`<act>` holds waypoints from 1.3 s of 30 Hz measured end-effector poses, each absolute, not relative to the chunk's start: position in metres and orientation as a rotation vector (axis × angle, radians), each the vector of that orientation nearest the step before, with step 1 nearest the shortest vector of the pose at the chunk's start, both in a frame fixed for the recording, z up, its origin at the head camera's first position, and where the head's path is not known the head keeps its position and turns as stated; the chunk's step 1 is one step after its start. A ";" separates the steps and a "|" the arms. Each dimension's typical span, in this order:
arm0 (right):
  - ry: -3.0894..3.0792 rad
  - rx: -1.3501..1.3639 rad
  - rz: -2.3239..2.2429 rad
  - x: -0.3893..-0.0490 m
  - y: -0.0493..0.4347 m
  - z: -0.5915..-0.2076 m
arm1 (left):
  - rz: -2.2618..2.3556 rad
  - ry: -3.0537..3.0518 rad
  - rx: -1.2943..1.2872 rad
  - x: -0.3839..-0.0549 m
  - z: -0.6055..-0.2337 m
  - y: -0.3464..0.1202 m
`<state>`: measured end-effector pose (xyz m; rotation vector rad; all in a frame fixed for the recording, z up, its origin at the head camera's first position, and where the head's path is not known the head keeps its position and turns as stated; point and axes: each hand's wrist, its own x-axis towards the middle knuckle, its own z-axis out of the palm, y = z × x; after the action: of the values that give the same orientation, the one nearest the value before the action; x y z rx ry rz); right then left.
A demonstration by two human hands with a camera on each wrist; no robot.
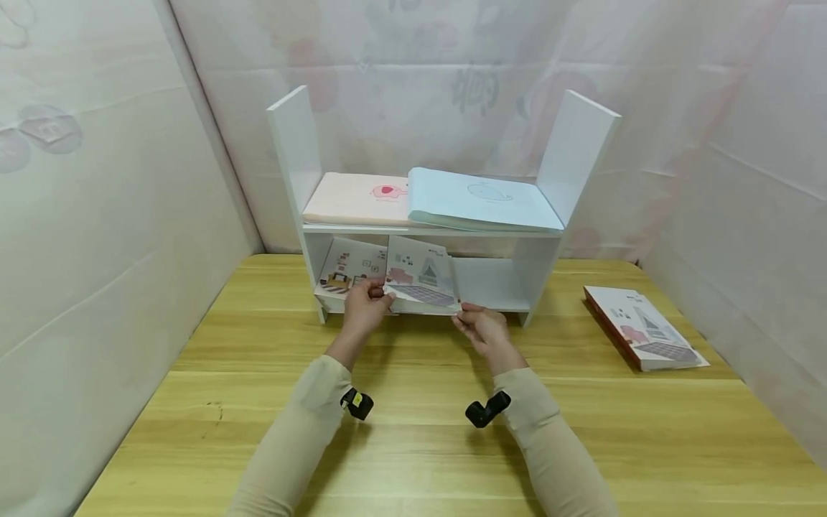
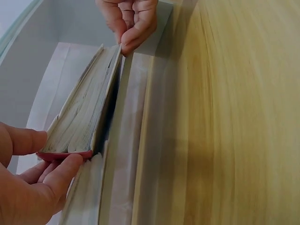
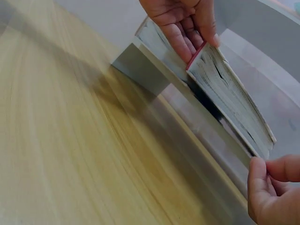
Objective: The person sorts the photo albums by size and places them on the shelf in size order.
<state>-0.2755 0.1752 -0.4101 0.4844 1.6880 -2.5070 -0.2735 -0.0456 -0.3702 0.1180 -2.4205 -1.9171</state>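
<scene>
Both hands hold a book with a room drawing on its white cover, at the lower level of a white shelf. At its red spine, my left hand pinches the book between thumb and fingers. My right hand pinches the cover's near right corner. In the left wrist view, the page edges face the camera, and the book's spine end overlaps the neighbouring book. That second illustrated book lies on the lower shelf board, left of the held one.
On the upper board lie a pink elephant book and a pale blue whale book, between upright side panels. Another room-drawing book lies on the wooden table at the right. Fabric walls surround the table.
</scene>
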 end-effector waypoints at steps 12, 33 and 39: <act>1.728 0.531 -2.551 -0.273 0.176 -0.414 | -1.849 -2.442 0.093 -0.274 -0.373 -0.045; 2.761 -0.149 -1.255 -0.250 0.194 -0.375 | -1.286 -2.790 -0.325 -0.256 -0.362 -0.061; 2.888 -0.386 -0.749 -0.240 0.201 -0.367 | -0.860 -3.005 -0.512 -0.240 -0.355 -0.066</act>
<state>-0.2403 0.2015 -0.3666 -0.3860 2.8882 -0.7488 -0.2402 -0.0664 -0.3549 -0.5119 -3.0050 -0.8601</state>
